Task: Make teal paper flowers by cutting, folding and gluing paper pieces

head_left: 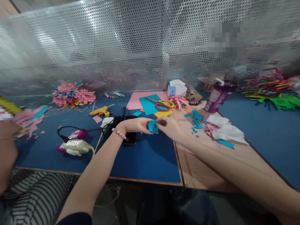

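Note:
A small blue paper flower (152, 126) is held up over the blue tabletop, between my two hands. My left hand (138, 125), with a beaded bracelet at the wrist, closes around its left side. From the right, my right hand (169, 126) pinches the flower's edge with thumb and fingertips. Just beyond lie scissors with red and yellow handles (163, 106), resting on a blue paper sheet (147, 107). Below my left wrist is a black phone-like device (130, 139), partly covered by the arm.
A yellow glue gun (99, 111) and a power strip with plugs (76, 145) lie left. Pink paper flowers (72, 95) stand behind them. To the right are blue scraps (197, 118), crumpled tissues (228, 131) and a purple cup (219, 95). Another person's arm (8, 150) is far left.

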Action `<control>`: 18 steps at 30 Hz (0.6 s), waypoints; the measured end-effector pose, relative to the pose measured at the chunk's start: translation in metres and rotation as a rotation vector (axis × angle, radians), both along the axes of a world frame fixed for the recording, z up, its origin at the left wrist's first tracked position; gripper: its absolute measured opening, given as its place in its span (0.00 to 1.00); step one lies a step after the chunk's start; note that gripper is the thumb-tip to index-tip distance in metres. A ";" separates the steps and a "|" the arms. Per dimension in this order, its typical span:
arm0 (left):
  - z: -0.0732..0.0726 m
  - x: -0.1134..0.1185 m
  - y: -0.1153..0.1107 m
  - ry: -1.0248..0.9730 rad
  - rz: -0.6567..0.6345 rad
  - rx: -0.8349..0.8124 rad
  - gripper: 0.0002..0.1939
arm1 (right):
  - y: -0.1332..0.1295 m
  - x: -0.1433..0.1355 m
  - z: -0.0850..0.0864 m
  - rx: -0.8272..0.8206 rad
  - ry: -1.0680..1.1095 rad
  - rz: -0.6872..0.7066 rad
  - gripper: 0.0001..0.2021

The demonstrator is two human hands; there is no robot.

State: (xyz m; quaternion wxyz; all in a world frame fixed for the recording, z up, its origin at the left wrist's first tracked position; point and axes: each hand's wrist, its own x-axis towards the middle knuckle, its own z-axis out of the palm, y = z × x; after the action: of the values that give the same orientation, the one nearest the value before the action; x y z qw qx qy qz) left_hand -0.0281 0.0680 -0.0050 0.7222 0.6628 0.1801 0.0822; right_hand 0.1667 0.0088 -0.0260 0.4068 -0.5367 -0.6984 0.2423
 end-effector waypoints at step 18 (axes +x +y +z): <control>-0.007 -0.012 0.015 0.046 0.190 -0.050 0.26 | 0.031 0.044 -0.008 -0.139 -0.142 0.005 0.08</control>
State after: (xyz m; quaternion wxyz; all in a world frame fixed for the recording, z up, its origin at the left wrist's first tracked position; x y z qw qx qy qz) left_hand -0.0399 0.0829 -0.0121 0.7230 0.6262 0.2606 0.1308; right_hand 0.2112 0.0396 -0.0343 0.3176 -0.5776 -0.7083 0.2525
